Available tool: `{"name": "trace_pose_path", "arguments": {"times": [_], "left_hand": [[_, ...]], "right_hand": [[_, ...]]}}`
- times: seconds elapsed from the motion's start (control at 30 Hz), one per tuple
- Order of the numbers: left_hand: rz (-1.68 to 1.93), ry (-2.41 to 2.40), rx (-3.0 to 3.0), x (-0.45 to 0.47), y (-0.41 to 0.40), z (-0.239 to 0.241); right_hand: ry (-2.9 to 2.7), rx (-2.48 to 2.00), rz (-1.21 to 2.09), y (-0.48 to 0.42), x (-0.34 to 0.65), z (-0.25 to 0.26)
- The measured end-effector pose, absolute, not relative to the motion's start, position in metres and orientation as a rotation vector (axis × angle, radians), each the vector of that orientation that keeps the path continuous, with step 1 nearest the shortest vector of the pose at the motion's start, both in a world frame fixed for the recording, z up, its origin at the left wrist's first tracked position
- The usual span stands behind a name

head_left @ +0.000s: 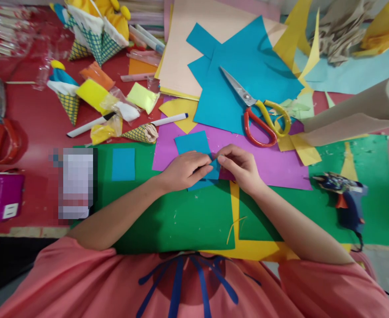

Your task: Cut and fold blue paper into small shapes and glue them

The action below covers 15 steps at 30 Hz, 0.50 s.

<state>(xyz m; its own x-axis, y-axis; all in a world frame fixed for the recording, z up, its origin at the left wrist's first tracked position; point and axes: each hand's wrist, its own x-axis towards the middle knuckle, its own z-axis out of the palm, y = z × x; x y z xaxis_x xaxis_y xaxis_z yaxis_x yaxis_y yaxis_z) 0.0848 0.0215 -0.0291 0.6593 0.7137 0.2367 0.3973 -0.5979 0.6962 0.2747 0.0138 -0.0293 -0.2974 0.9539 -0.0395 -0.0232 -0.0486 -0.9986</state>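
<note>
One small, flat blue paper piece (215, 170), over the purple paper sheet's (277, 165) near edge. I see the right hand (240, 168) pinching it; left hand (185, 170) fingers curled beside it, grip I cannot tell.

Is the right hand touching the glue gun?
Apart. The head view shows it: purple paper lies in plain sight between the right hand and the glue gun.
</note>
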Motion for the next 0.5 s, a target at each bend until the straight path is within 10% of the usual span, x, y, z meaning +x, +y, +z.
{"name": "trace_pose_path", "arguments": {"times": [0.5], "left_hand": [[1.128, 1.122, 1.214, 0.083, 0.028, -0.039]], "right_hand": [[-1.350, -0.993, 1.547, 0.013, 0.277, -0.030]]}}
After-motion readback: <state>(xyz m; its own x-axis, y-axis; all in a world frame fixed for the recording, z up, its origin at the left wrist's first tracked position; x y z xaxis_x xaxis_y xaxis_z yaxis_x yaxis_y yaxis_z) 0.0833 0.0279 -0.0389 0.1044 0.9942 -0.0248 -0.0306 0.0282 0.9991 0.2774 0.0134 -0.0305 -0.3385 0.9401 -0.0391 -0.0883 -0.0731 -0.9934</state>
